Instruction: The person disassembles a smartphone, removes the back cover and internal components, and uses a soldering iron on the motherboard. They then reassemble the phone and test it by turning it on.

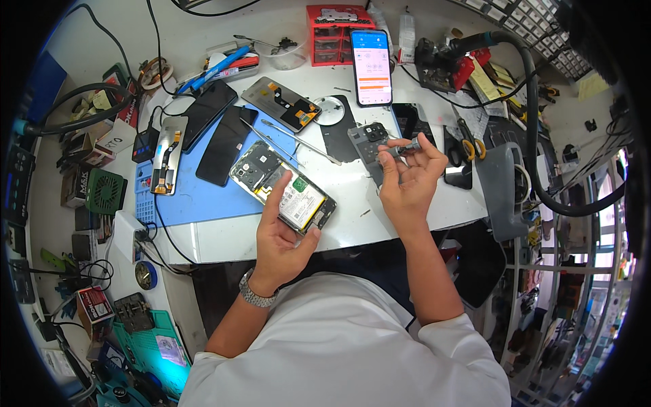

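Observation:
An opened phone [296, 197], with its battery and circuit board bare, is tilted over the front edge of the white bench. My left hand [281, 247] holds its lower end, the index finger lying across the battery and the thumb at the near corner. My right hand [412, 184] pinches a short grey screwdriver [409, 148] between thumb and fingers, its tip pointing left. Beneath the screwdriver lies a dark phone back cover [366, 141] with a camera cutout. Metal tweezers [302, 142] rest just beyond the opened phone.
Left of the phone, a blue mat [183, 211] carries dark phone screens [224, 146]. Farther back are a bare display panel [281, 103], a lit phone [372, 68] standing upright and a red drawer box [329, 44]. Scissors [469, 142] and a thick black hose [532, 136] are at right.

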